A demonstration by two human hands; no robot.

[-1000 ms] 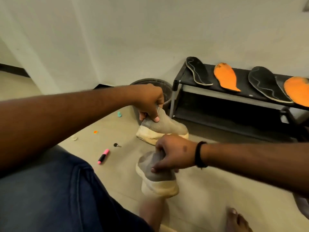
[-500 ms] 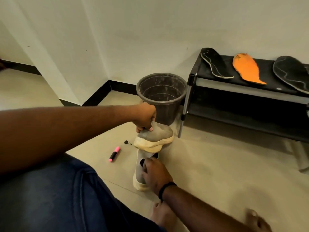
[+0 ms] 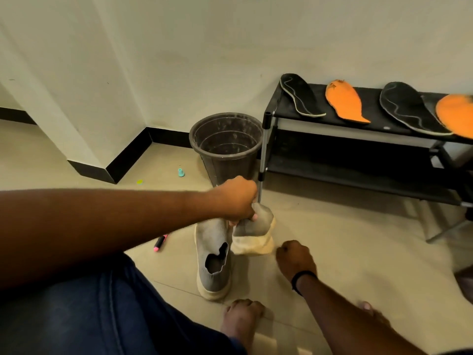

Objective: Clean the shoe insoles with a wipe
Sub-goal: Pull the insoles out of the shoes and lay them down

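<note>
Several insoles lie on top of a black shoe rack (image 3: 330,119): a black one (image 3: 299,94) at the left, an orange one (image 3: 345,102), another black one (image 3: 409,110) and a second orange one (image 3: 458,115) at the right edge. My left hand (image 3: 238,198) grips the collar of a grey knit shoe (image 3: 256,234), which hangs tilted just off the floor. A second grey shoe (image 3: 212,257) lies flat on the tiles beside it. My right hand (image 3: 294,257) hovers to the right of both shoes with fingers curled and holds nothing. No wipe is visible.
A dark plastic bucket (image 3: 227,147) stands against the wall, left of the rack. A pink marker (image 3: 160,242) lies on the floor, with a teal cap (image 3: 181,172) and a small yellow bit (image 3: 139,181) near the skirting. My bare feet (image 3: 242,319) and denim-clad knee fill the foreground.
My right hand has let go of the near shoe, which now lies flat on the floor, and has drawn off to the right. My left hand still holds the other shoe.
</note>
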